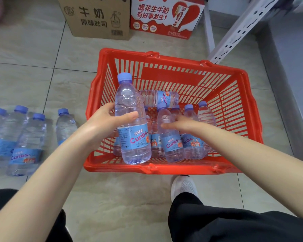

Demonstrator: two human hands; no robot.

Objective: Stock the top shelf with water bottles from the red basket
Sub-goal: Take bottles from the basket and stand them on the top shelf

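A red basket (231, 95) sits on the tiled floor and holds several clear water bottles with blue caps and blue labels. My left hand (105, 123) grips one water bottle (131, 123) upright, lifted above the basket's near left corner. My right hand (180, 124) is wrapped around a second bottle (171, 142) that stands inside the basket among the others. Another bottle (160, 98) lies on its side at the back of the basket. The top shelf is out of view.
Several more bottles (26, 138) stand on the floor at the left. A brown carton (94, 18) and a red-and-white carton (164, 16) sit behind the basket. A white shelf upright (241, 30) rises at the right. My white shoe (183, 186) is beside the basket.
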